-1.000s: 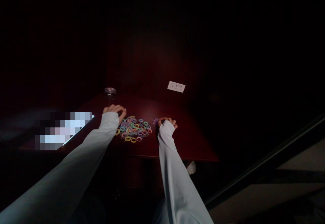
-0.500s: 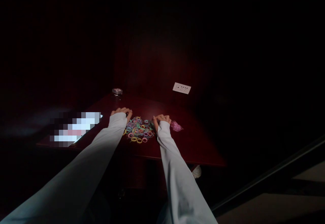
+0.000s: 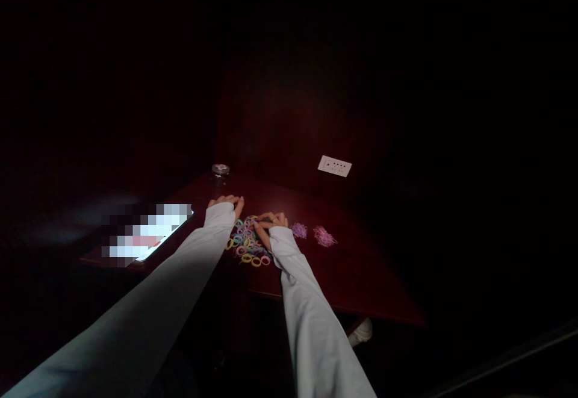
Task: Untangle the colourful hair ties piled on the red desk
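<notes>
A heap of small coloured hair ties [image 3: 246, 244], in yellow, pink, blue and purple, lies on the dark red table [image 3: 325, 277]. My left hand [image 3: 227, 202] rests at the heap's far left edge, its fingers loosely bent and apart, with nothing visible in them. Over the heap's right side is my right hand [image 3: 273, 222], thumb and forefinger spread a little above the ties. I make out nothing between them. Right of that hand sit a small purple bunch of ties [image 3: 299, 230] and a pink bunch of ties [image 3: 325, 236].
A clear jar with a lid [image 3: 220, 172] stands at the table's far left corner. On the left lies a lit, partly blurred screen [image 3: 169, 232]. A white socket plate [image 3: 335, 166] is on the wall behind. A pale shoe [image 3: 361, 331] shows below the table edge. Surroundings are very dark.
My right hand has moved left over the heap, away from the bunches, and the purple bunch now shows. The left hand stays beside the heap. The whole view has shifted slightly.
</notes>
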Tool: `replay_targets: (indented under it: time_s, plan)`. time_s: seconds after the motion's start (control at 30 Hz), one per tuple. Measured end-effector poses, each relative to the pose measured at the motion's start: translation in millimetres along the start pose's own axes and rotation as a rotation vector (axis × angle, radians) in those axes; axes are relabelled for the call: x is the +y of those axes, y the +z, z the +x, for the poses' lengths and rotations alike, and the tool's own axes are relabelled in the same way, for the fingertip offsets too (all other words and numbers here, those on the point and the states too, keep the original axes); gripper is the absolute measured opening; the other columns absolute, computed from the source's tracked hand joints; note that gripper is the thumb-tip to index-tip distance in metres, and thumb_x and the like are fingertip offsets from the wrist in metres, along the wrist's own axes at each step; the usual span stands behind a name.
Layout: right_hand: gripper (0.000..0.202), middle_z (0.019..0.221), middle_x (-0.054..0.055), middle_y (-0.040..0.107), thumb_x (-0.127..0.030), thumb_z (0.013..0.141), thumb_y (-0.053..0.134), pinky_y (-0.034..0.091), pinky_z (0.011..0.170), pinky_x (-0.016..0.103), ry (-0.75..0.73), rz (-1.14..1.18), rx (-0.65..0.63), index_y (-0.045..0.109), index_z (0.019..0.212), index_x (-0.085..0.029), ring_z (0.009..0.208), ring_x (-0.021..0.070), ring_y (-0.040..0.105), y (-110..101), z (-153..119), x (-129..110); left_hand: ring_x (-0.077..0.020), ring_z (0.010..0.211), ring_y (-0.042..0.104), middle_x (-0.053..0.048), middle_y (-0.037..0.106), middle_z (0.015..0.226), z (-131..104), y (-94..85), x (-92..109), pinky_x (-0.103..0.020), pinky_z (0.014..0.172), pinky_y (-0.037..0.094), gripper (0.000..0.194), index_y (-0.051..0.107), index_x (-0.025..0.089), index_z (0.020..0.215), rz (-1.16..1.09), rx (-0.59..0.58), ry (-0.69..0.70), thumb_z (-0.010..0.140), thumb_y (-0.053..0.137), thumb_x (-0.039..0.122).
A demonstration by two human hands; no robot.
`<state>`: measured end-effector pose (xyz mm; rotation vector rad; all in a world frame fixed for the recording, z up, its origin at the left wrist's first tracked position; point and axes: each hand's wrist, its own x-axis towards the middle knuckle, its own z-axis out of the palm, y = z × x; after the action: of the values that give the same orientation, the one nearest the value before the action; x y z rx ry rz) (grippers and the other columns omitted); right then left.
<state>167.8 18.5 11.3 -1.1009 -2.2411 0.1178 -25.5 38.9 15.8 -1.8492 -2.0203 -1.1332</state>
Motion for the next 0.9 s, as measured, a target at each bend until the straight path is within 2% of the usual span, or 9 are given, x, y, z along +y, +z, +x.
replay_targets:
  time_s: [0.1,0.23,0.33,0.47,0.67,0.77,0.83,0.9]
  plan:
    - [0.03,0.114,-0.001,0.071,-0.04,0.104,0.054,0.032,0.1,0.036,0.054,0.036,0.044,0.082,0.096,-0.033,0.11,0.0205,0.047,-6,0,0,-0.0243,0.094,0.063,-0.007,0.077,0.092,1,3.0,-2,-0.038,0.084,0.04,0.039,0.068,0.022,0.073,-0.012,0.008,-0.001,0.099,0.043,0.034]
    - [0.029,0.108,0.001,0.072,-0.038,0.104,0.053,0.032,0.098,0.035,0.074,0.038,0.086,0.081,0.102,-0.031,0.109,0.0207,0.047,-6,1,-3,-0.0233,0.094,0.064,-0.006,0.077,0.089,1,2.0,-3,-0.037,0.083,0.039,0.042,0.068,0.021,0.07,-0.045,-0.064,0.067,0.1,0.042,0.035]
    - [0.028,0.116,0.001,0.071,-0.039,0.105,0.051,0.033,0.096,0.035,0.003,0.023,0.042,0.078,0.114,-0.036,0.109,0.0208,0.047,-4,-2,-5,-0.0232,0.095,0.065,-0.006,0.077,0.089,2,-0.3,-4,-0.037,0.085,0.039,0.047,0.067,0.021,0.069,-0.083,-0.128,0.083,0.102,0.039,0.039]
    - [0.027,0.124,-0.001,0.069,-0.043,0.103,0.056,0.033,0.096,0.036,-0.093,-0.019,-0.02,0.081,0.102,-0.035,0.112,0.0221,0.046,-2,-6,-4,-0.0225,0.094,0.066,-0.005,0.076,0.087,4,-2.2,-6,-0.036,0.086,0.039,0.052,0.065,0.021,0.064,-0.116,-0.149,0.061,0.103,0.037,0.042]
    - [0.039,0.112,0.001,0.072,-0.04,0.107,0.047,0.033,0.099,0.038,0.058,-0.014,0.091,0.083,0.093,-0.033,0.109,0.0225,0.047,-7,1,-1,-0.0212,0.09,0.067,-0.005,0.075,0.081,3,-4.5,-4,-0.035,0.09,0.039,0.055,0.066,0.021,0.063,-0.145,-0.161,0.038,0.104,0.034,0.041]
    - [0.043,0.11,0.003,0.071,-0.04,0.109,0.04,0.035,0.098,0.038,0.138,-0.033,0.137,0.082,0.104,-0.034,0.108,0.0228,0.048,-8,2,0,-0.0216,0.091,0.068,-0.005,0.076,0.082,2,-7.2,-2,-0.035,0.092,0.039,0.056,0.066,0.021,0.063,-0.151,-0.185,0.012,0.103,0.034,0.041]
    - [0.041,0.114,0.004,0.071,-0.04,0.109,0.039,0.036,0.096,0.038,0.142,-0.054,0.11,0.079,0.113,-0.035,0.108,0.0226,0.048,-6,0,1,-0.0215,0.092,0.068,-0.005,0.077,0.084,1,-9.4,0,-0.035,0.093,0.039,0.056,0.066,0.021,0.063,-0.148,-0.2,0.0,0.103,0.034,0.042]
    - [0.037,0.12,0.003,0.07,-0.04,0.108,0.043,0.036,0.096,0.037,0.11,-0.077,0.045,0.079,0.114,-0.035,0.109,0.0225,0.047,-2,-1,3,-0.0214,0.092,0.069,-0.005,0.077,0.085,1,-11.4,2,-0.034,0.093,0.04,0.056,0.067,0.021,0.064,-0.139,-0.212,-0.002,0.103,0.034,0.043]
